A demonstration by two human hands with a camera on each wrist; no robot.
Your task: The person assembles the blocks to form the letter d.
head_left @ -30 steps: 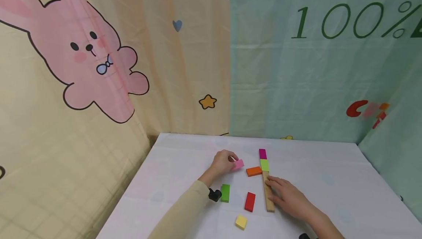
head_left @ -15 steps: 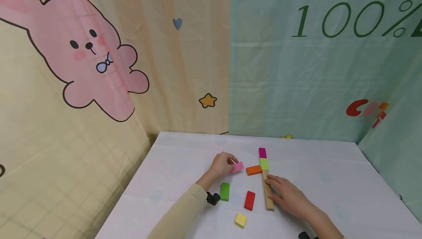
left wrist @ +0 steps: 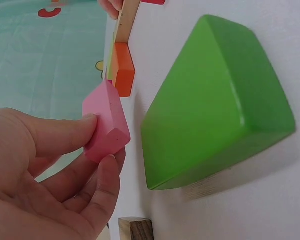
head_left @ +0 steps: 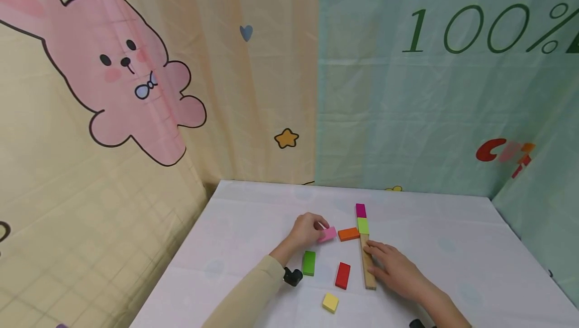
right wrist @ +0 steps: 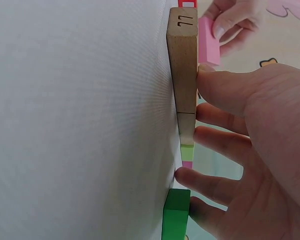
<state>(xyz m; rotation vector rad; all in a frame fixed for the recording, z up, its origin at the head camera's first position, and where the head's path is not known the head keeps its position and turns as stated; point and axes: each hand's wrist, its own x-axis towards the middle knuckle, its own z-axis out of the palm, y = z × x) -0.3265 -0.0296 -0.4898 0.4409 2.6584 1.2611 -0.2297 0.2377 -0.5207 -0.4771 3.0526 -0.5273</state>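
Note:
My left hand (head_left: 307,230) pinches a pink block (left wrist: 108,122) between thumb and fingers, just left of an orange block (head_left: 348,234). The orange block's right end meets a row of blocks. That row has plain wooden blocks (head_left: 367,267), a lime block (head_left: 363,225) and a magenta block (head_left: 360,211) at the far end. My right hand (head_left: 400,270) lies along the row's right side, its extended fingers and thumb touching the wooden blocks. One wooden block bears the number 77 in the right wrist view. A dark green block (right wrist: 176,215) sits by that hand's fingers.
A green block (head_left: 308,263), a red block (head_left: 342,275) and a yellow block (head_left: 330,303) lie apart on the white table (head_left: 244,217). A dark brown block (left wrist: 136,229) shows low in the left wrist view. Printed curtains hang behind the table.
My left hand has brought the pink block slightly nearer to me and to the right, closer to the orange block. The right hand stays at the wooden blocks.

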